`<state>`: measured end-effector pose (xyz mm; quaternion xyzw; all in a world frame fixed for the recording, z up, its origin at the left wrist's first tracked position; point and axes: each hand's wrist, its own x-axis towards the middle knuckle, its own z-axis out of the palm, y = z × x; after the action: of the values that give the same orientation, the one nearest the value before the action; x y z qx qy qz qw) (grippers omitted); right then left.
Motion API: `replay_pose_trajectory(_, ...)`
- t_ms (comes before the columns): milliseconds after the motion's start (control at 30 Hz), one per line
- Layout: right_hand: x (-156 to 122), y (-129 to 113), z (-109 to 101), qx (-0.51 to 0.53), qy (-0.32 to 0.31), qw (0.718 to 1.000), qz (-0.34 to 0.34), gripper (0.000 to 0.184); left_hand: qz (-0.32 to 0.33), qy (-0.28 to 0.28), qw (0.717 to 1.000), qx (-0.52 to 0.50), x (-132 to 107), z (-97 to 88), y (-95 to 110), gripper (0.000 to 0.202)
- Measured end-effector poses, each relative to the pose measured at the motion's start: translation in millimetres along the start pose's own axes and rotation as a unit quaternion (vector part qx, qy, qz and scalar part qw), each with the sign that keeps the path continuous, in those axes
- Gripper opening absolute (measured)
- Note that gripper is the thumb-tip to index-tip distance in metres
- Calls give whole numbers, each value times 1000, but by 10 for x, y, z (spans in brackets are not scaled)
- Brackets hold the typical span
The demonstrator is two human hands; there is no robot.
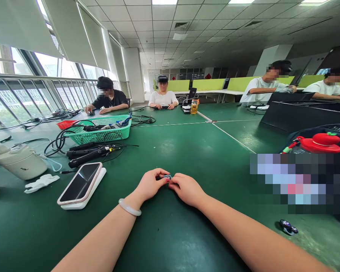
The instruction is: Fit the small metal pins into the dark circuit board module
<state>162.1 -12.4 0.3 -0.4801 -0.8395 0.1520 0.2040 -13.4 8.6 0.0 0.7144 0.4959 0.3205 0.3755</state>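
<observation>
Both hands meet over the green table [170, 234] in front of me. My left hand [153, 183] pinches a small dark, shiny item [167, 176] with bluish-white marks between thumb and index finger. The item is too small for me to tell its kind. Right beside it, the curled fingers of my right hand [188, 189] come up to the item's right end. Their tips are partly hidden, and I cannot tell whether they hold anything. A pale bangle [129, 207] circles my left wrist.
Left of my arms lie a phone [81, 182] on a white case, a white tissue [42, 183], a cream bottle [21, 161], black rods [89, 155] and a green basket [102, 130] with cables. At right are a dark ear-clip earbud [288, 226] and a red cap [320, 142]. Several people sit around.
</observation>
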Motion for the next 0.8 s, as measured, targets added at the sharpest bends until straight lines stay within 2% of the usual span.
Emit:
replay_pose_trajectory(367, 23, 59, 17, 55, 6, 998, 16, 13, 0, 6, 1000, -8, 7, -6, -22, 33)
replay_pose_trajectory(533, 25, 66, 8, 21, 16, 999, 41, 15, -6, 6, 1000, -5, 0, -4, -4, 31)
replay_pose_trajectory(667, 0, 92, -21, 5, -4, 1000, 10, 12, -9, 9, 1000, -2, -2, -3, 9, 31)
replay_pose_trajectory(800, -21, 90, -27, -75, -19, 997, -21, 15, -15, 5, 1000, 17, 0, 2, 8, 30)
